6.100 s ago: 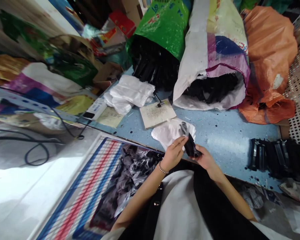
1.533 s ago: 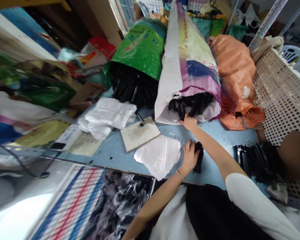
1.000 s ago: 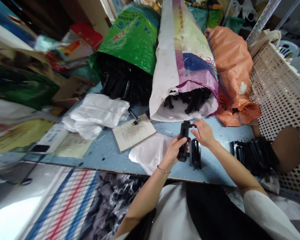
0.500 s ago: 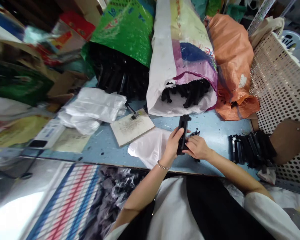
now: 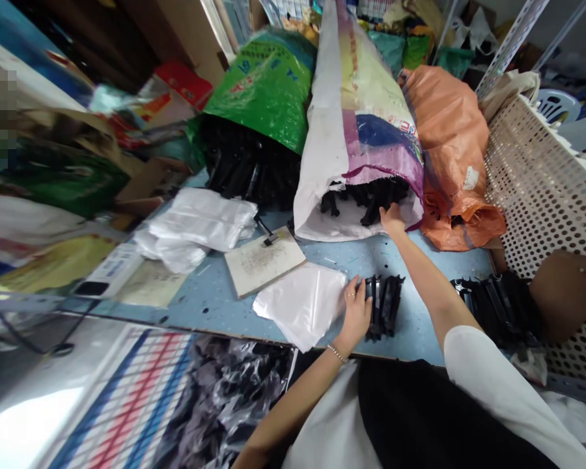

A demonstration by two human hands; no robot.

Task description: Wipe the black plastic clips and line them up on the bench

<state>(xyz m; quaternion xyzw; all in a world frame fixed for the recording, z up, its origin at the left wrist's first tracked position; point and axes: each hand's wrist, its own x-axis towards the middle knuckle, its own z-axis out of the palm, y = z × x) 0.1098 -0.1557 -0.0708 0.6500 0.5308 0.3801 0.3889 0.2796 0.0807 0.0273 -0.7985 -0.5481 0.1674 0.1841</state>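
Note:
My left hand [image 5: 356, 312] is at the left end of a short row of black plastic parts [image 5: 388, 306] on the blue table. Its fingers curl against the leftmost part, which they partly cover. My right hand [image 5: 393, 219] is at the mouth of the white sack [image 5: 317, 176], fingers apart, beside the long black plastic parts [image 5: 371, 198] lying inside. No part shows in the right hand, though some fingertips are hard to make out. A stack of clear plastic bags [image 5: 303, 303] lies just left of my left hand.
A green sack [image 5: 258, 91] of black parts and an orange sack [image 5: 449, 137] flank the white one. More black parts [image 5: 502, 306] lie at right by a perforated cream basket [image 5: 547, 169]. A board [image 5: 264, 260] and folded white bags [image 5: 200, 218] lie left.
The black part that both hands held is down with the row on the table. My right hand has moved up and forward to the white sack; my left has lowered slightly.

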